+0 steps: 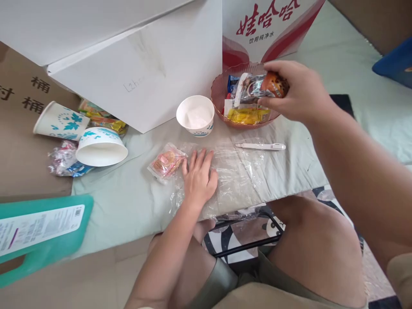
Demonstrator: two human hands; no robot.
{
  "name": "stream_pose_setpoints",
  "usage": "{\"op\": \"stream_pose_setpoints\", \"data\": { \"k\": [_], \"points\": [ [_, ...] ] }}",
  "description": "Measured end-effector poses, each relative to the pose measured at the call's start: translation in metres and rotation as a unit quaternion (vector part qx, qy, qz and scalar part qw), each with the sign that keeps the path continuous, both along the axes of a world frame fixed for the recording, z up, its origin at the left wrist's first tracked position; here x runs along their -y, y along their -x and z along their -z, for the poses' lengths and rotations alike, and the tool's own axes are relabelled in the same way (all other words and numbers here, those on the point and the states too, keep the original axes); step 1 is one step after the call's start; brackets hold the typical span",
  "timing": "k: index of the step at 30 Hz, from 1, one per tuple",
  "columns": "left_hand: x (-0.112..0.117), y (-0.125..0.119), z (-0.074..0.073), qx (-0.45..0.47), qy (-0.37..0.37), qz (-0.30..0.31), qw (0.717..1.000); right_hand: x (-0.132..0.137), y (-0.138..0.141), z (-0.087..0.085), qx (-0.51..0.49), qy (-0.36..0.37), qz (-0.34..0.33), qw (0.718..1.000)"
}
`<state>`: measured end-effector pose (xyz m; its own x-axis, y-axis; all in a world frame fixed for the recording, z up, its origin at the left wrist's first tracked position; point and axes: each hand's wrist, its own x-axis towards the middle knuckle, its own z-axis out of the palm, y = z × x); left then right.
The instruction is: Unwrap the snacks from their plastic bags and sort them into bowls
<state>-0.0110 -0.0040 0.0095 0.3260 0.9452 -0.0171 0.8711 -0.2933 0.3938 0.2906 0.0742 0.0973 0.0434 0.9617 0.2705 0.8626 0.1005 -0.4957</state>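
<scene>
My left hand (pixel 199 176) lies flat with fingers stretched out on a clear plastic bag (pixel 238 176) spread over the pale green cloth. A pink wrapped snack (pixel 165 162) rests just left of its fingertips. My right hand (pixel 298 92) is closed around a dark wrapped snack packet (pixel 259 86), held above the rim of a pink plastic bowl (pixel 216 92). That bowl holds more packets, among them a yellow one (pixel 247 115).
A white paper bowl (pixel 195 115) stands upright left of the pink bowl. A white pen (pixel 260 146) lies on the cloth. At left lie a tipped paper cup (pixel 61 121), a tipped paper bowl (pixel 100 146) and loose snacks. A big white box (pixel 128 56) stands behind.
</scene>
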Motion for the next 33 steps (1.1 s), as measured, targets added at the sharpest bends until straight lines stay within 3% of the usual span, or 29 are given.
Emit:
{"op": "stream_pose_setpoints", "data": {
  "k": [2,4,8,11,14,16,18,20,21,22,25,27,30,33],
  "points": [
    [0.0,0.0,0.0,-0.002,0.003,0.001,1.0,-0.02,-0.006,0.005,0.017,0.05,0.019,0.998],
    [0.0,0.0,-0.001,-0.004,0.005,-0.001,1.0,-0.027,-0.009,0.01,0.025,0.049,0.026,0.998],
    [-0.001,0.0,-0.001,-0.005,0.007,-0.001,1.0,-0.019,-0.007,0.02,0.039,-0.031,0.071,0.996],
    [-0.001,0.0,0.0,-0.011,0.008,0.001,1.0,-0.014,-0.007,0.022,0.091,0.014,0.156,0.983],
    [-0.001,0.0,0.001,-0.015,0.004,0.006,1.0,-0.004,-0.006,0.016,0.082,0.02,0.179,0.98],
    [-0.001,0.0,0.001,-0.013,0.001,0.009,1.0,0.016,0.002,0.011,0.037,-0.045,0.144,0.988],
    [-0.001,0.0,0.002,-0.008,0.001,0.011,1.0,0.052,0.015,0.01,0.007,-0.114,0.043,0.993],
    [-0.001,0.001,0.002,0.001,0.001,0.007,1.0,0.099,0.031,0.018,-0.039,-0.146,-0.1,0.983],
    [-0.001,0.002,0.003,0.008,0.001,0.005,1.0,0.124,0.038,0.026,-0.047,-0.131,-0.201,0.97],
    [0.0,0.002,0.003,0.016,0.001,0.004,1.0,0.148,0.043,0.035,-0.038,-0.103,-0.249,0.962],
    [0.002,0.003,0.004,0.051,0.012,-0.003,0.999,0.205,0.053,0.064,0.037,-0.015,-0.26,0.965],
    [0.003,0.001,0.004,0.082,0.032,-0.013,0.996,0.224,0.057,0.078,0.085,0.002,-0.232,0.969],
    [0.001,-0.001,0.002,0.125,0.069,-0.037,0.989,0.222,0.066,0.086,0.094,-0.03,-0.239,0.966],
    [-0.007,0.006,0.003,0.181,0.09,-0.05,0.978,0.2,0.077,0.085,0.018,-0.074,-0.282,0.956]
  ]
}}
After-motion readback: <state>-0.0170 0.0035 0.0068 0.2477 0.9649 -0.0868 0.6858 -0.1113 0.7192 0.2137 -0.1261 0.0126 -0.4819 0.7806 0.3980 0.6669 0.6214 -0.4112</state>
